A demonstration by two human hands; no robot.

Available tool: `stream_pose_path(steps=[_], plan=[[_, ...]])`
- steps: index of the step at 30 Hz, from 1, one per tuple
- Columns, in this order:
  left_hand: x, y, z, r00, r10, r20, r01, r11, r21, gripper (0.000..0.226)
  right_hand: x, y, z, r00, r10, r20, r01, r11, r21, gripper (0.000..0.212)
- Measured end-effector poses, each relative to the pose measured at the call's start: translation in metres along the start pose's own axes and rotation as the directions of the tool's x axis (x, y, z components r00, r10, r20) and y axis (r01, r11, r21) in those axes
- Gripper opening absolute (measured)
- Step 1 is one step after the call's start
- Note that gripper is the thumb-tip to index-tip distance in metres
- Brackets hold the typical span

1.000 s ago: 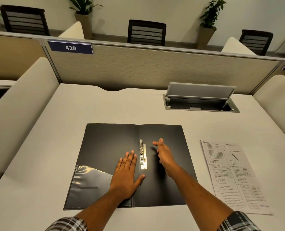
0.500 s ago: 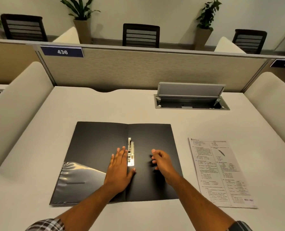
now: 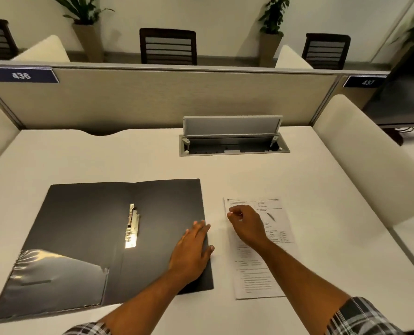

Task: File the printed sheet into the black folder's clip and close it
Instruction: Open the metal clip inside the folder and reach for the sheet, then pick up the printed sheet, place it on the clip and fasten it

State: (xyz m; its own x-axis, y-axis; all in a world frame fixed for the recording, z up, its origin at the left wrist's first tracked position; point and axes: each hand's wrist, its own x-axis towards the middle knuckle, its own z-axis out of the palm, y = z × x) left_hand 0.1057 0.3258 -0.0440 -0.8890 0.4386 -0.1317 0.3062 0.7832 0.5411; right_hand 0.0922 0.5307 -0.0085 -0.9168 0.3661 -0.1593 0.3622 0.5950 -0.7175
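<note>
The black folder [image 3: 85, 228] lies open and flat on the white desk, with its metal clip [image 3: 132, 226] along the spine and a clear pocket at the lower left. My left hand [image 3: 193, 250] rests flat, fingers apart, on the folder's right edge. The printed sheet [image 3: 256, 267] lies on the desk just right of the folder. My right hand [image 3: 245, 224] hovers over the sheet's upper left part, fingers curled at its left edge. Whether it grips the paper I cannot tell.
An open cable hatch [image 3: 232, 141] with its lid raised sits behind the sheet. A beige partition [image 3: 177, 97] walls the desk's far side, padded dividers [image 3: 360, 151] flank it, and a dark monitor [image 3: 404, 93] stands at the far right.
My view has swung right. The left hand moved from beside the clip to the folder's right edge. The right hand left the folder and now sits over the printed sheet.
</note>
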Motion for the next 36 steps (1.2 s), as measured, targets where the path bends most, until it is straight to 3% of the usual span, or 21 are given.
stream_pose_path(steps=[6, 11, 14, 23, 28, 31, 33, 36], plan=[[0.014, 0.040, 0.030, 0.998, 0.027, 0.065, -0.030, 0.998, 0.048, 0.066, 0.029, 0.043, -0.060, 0.985, -0.136, -0.102, 0.102, 0.952, -0.288, 0.041], [0.022, 0.051, 0.045, 0.995, 0.050, 0.082, -0.061, 0.989, 0.134, 0.067, 0.049, 0.075, -0.089, 0.995, -0.076, 0.058, 0.093, 0.903, -0.418, 0.079], [0.023, 0.050, 0.051, 0.992, 0.038, 0.124, -0.064, 0.974, 0.216, 0.071, 0.054, 0.092, -0.095, 0.989, -0.067, 0.129, 0.120, 0.880, -0.459, 0.089], [0.026, 0.048, 0.054, 0.986, 0.010, 0.164, -0.058, 0.955, 0.290, 0.070, 0.066, 0.100, -0.100, 0.984, -0.134, 0.119, 0.177, 0.828, -0.532, 0.097], [0.024, 0.048, 0.057, 0.985, 0.006, 0.170, -0.058, 0.952, 0.301, 0.069, 0.075, 0.092, -0.109, 0.983, -0.135, 0.122, 0.181, 0.809, -0.560, 0.082], [0.025, 0.048, 0.058, 0.986, 0.002, 0.167, -0.054, 0.952, 0.302, 0.069, 0.078, 0.087, -0.114, 0.987, -0.063, 0.145, 0.118, 0.905, -0.410, 0.058], [0.024, 0.048, 0.058, 0.985, 0.004, 0.173, -0.057, 0.953, 0.299, 0.069, 0.073, 0.088, -0.116, 0.986, 0.028, 0.165, -0.014, 0.996, -0.084, 0.052], [0.023, 0.048, 0.058, 0.986, 0.010, 0.167, -0.061, 0.951, 0.303, 0.068, 0.056, 0.100, -0.116, 0.980, 0.161, 0.119, -0.191, 0.930, 0.315, 0.035]])
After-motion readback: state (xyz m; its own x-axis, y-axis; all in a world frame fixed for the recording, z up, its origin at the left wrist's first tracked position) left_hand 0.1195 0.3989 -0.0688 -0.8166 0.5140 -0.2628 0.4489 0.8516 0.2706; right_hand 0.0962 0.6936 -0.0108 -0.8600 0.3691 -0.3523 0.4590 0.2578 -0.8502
